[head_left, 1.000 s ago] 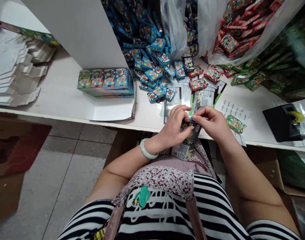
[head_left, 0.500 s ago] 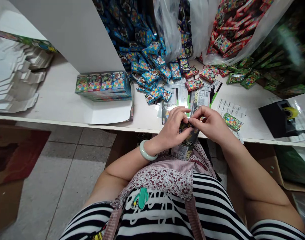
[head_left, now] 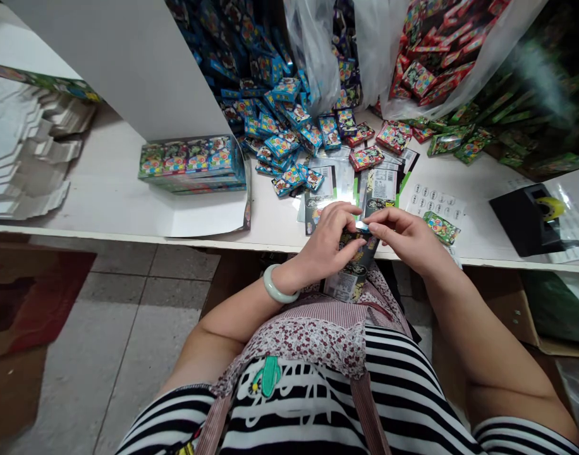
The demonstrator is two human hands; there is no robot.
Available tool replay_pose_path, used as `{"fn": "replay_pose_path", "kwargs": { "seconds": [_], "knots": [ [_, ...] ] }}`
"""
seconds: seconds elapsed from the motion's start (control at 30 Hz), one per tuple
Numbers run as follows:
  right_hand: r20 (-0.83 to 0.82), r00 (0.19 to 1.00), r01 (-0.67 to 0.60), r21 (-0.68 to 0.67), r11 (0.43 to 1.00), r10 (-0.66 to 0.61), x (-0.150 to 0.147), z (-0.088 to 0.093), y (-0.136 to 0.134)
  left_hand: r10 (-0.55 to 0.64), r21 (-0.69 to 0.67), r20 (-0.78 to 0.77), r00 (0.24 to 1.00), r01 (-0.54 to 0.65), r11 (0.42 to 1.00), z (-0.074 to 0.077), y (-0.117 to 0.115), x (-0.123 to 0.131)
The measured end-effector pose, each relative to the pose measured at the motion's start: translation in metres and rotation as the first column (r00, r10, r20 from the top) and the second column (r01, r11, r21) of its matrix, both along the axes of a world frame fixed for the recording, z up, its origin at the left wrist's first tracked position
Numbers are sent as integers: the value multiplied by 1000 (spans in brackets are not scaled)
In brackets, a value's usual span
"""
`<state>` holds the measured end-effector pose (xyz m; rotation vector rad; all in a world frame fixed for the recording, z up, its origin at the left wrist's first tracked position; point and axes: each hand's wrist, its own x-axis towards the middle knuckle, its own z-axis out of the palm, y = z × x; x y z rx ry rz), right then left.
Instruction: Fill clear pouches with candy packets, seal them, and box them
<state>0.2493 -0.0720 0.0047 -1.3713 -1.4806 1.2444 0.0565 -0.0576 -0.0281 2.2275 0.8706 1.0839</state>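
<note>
At the table's front edge, my left hand (head_left: 334, 237) is curled over a black printed packet (head_left: 345, 282) that hangs down toward my lap. My right hand (head_left: 406, 237) has thumb and forefinger pinched together at the packet's top edge. A small shiny whitish bit (head_left: 361, 225) shows between the fingertips of both hands; its kind I cannot make out. More flat printed packets (head_left: 383, 184) lie just behind my hands. To the right of them are a sheet of round stickers (head_left: 432, 201) and a small green box (head_left: 441, 227).
Blue boxes (head_left: 282, 144) and red boxes (head_left: 366, 158) are heaped behind, near plastic bags (head_left: 313, 57). A display box (head_left: 189, 212) with rows of small boxes stands left, beside stacked folded card (head_left: 14, 158). A black tape dispenser (head_left: 519, 218) sits at right.
My right fingertips have drawn slightly right and away from my left fingers, and more of the shiny bit shows at the packet's top. My left hand keeps its grip.
</note>
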Motion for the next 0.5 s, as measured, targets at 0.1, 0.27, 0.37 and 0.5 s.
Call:
{"fn": "replay_pose_path", "kwargs": {
  "seconds": [0.1, 0.27, 0.37, 0.5],
  "knots": [
    [11, 1000, 6, 2, 1000, -6, 2, 0, 2, -9, -7, -2, 1000, 9, 1000, 1, 0, 2],
    [-25, 999, -36, -67, 997, 35, 2, -3, 11, -45, -31, 17, 999, 45, 999, 0, -1, 3],
    [-12, 998, -68, -93, 993, 68, 1, -4, 14, -50, -58, 15, 999, 51, 997, -5, -1, 2],
    [97, 994, -50, 4, 999, 49, 0, -6, 11, -44, -60, 26, 999, 45, 997, -10, -1, 1]
  ]
}}
